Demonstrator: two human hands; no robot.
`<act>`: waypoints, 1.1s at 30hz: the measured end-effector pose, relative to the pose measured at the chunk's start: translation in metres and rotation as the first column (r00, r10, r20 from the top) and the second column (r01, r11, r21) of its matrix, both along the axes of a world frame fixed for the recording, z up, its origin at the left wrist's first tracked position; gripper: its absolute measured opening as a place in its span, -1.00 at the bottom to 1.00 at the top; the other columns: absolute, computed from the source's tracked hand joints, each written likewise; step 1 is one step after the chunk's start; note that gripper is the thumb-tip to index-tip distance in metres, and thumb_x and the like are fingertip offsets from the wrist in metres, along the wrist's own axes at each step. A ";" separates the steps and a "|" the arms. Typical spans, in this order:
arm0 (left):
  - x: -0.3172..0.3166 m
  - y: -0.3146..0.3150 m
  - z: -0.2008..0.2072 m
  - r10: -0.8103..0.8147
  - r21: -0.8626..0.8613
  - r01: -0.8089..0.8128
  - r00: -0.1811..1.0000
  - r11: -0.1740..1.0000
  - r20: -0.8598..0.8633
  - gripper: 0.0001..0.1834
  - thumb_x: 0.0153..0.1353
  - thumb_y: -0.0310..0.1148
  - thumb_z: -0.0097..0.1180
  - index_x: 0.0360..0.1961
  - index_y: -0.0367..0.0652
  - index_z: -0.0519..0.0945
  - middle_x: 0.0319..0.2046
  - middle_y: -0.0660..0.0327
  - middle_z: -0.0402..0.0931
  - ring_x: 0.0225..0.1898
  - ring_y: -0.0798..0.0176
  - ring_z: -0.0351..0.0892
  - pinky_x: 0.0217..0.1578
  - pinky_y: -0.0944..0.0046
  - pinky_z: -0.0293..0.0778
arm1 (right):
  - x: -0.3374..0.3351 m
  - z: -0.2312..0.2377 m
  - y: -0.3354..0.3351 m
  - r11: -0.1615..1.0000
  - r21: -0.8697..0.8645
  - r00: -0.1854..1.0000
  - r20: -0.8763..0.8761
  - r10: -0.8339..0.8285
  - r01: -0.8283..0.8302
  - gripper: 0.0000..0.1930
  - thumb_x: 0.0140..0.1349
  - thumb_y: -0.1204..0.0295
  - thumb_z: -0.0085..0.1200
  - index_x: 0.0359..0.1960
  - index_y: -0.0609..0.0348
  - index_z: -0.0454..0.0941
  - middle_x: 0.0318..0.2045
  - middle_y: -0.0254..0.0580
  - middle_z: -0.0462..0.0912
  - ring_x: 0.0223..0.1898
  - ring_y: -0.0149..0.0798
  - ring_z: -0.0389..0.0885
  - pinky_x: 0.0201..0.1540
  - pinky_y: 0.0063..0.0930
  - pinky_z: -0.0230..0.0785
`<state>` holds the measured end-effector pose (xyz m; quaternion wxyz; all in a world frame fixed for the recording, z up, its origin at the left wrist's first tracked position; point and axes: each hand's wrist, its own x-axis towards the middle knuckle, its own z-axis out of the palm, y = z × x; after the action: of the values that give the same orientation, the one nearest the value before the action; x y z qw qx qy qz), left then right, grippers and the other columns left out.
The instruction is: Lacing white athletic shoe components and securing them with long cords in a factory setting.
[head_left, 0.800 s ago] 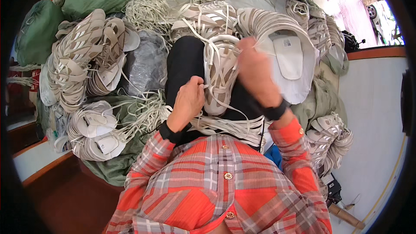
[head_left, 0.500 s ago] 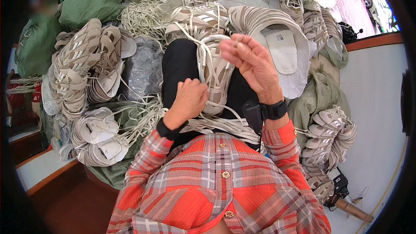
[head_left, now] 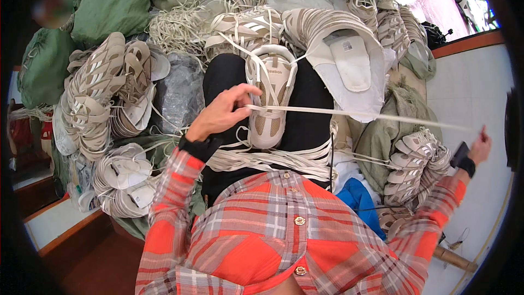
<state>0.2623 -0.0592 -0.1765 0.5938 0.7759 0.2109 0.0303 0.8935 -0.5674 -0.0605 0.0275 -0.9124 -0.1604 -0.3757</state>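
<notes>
A beige shoe upper (head_left: 271,128) with a pale insole-like opening at its far end rests between my thighs, toe toward me. Bent over its left side, my left hand (head_left: 224,110) has thumb and index finger apart, close to the lace row. A cream shoelace (head_left: 349,112) runs taut from the upper's eyelets across to the far right. At that end my right hand (head_left: 480,147), slightly blurred, is closed on the lace, arm stretched out. Another loose lace length (head_left: 256,59) lies over the shoe's collar.
A bundle of laces (head_left: 262,161) lies across my lap. Stacked beige uppers (head_left: 95,95) stand left, more uppers (head_left: 417,166) right, and a curved stack (head_left: 311,24) ahead. Green sacks (head_left: 112,16) sit far left. A blue cloth (head_left: 360,205) is by my right side.
My right hand has swung from above the shoe out to the far right, drawing the lace taut. My left hand has lifted a little and its fingers have opened.
</notes>
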 end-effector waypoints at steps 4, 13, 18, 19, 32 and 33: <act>0.020 0.009 -0.039 -0.037 0.279 -0.059 0.944 0.959 0.327 -0.60 0.02 -0.60 0.05 -0.05 -0.13 0.47 -0.21 0.19 0.36 -0.20 0.25 0.42 -0.19 0.37 0.34 | 0.028 0.195 -0.219 0.839 0.035 0.840 -0.041 -0.541 0.542 -0.60 0.26 -0.01 -0.06 -0.24 -0.01 0.68 -0.26 -0.25 0.69 -0.30 -0.26 0.63 -0.28 -0.34 0.40; 0.056 -0.002 -0.005 -0.262 0.857 0.083 0.963 0.509 0.063 -0.76 -0.05 -0.46 0.19 -0.31 -0.10 0.47 -0.18 0.20 0.37 -0.06 0.13 0.34 0.02 0.15 0.22 | -0.243 -0.065 0.150 0.526 0.829 0.091 -0.519 0.850 -0.192 -0.66 0.14 0.53 -0.04 -0.01 0.22 0.51 -0.21 -0.23 0.60 -0.16 -0.32 0.56 -0.14 -0.41 0.42; 0.048 0.002 0.006 -0.501 0.958 0.192 0.863 0.214 -0.062 -0.84 -0.04 -0.43 0.04 -0.37 -0.15 0.42 -0.34 0.20 0.38 -0.16 0.15 0.39 0.10 0.14 0.17 | -0.410 -0.126 0.348 0.270 0.642 -0.031 -0.416 0.909 -0.718 -0.91 0.11 0.55 -0.02 -0.36 0.27 0.49 -0.45 0.03 0.52 -0.26 0.10 0.48 -0.20 -0.16 0.35; 0.041 0.002 0.008 -0.543 0.920 0.309 0.829 0.240 -0.137 -0.84 -0.05 -0.43 0.05 -0.39 -0.15 0.41 -0.41 0.22 0.37 -0.20 0.16 0.41 0.08 0.15 0.18 | -0.419 -0.133 0.358 0.350 0.729 -0.088 -0.488 0.868 -0.589 -0.92 0.13 0.55 -0.04 -0.37 0.29 0.47 -0.44 0.08 0.53 -0.27 0.14 0.49 -0.22 -0.16 0.36; -0.023 0.013 0.018 0.240 0.775 -0.236 0.964 0.586 0.112 -0.84 0.11 -0.54 0.04 -0.26 -0.20 0.57 -0.41 0.06 0.50 -0.33 -0.01 0.51 -0.30 0.13 0.43 | -0.438 -0.162 0.343 0.445 0.601 -0.085 -0.652 0.753 -0.664 -0.96 0.04 0.64 -0.08 -0.44 0.33 0.38 -0.54 0.11 0.48 -0.41 0.17 0.50 -0.34 -0.14 0.39; 0.002 -0.007 0.025 0.219 0.673 -0.202 0.974 0.711 0.061 -0.86 0.12 -0.52 0.06 -0.28 -0.23 0.58 -0.43 0.03 0.51 -0.38 -0.01 0.53 -0.36 0.15 0.45 | -0.439 -0.163 0.344 0.461 0.543 -0.048 -0.682 0.730 -0.702 -0.95 0.01 0.64 -0.08 -0.45 0.33 0.38 -0.55 0.12 0.48 -0.42 0.18 0.51 -0.35 -0.12 0.39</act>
<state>0.2648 -0.0665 -0.1519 0.2621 0.9093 0.2793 0.1628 0.4541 -0.2234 -0.2231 0.3076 -0.7354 -0.5648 0.2135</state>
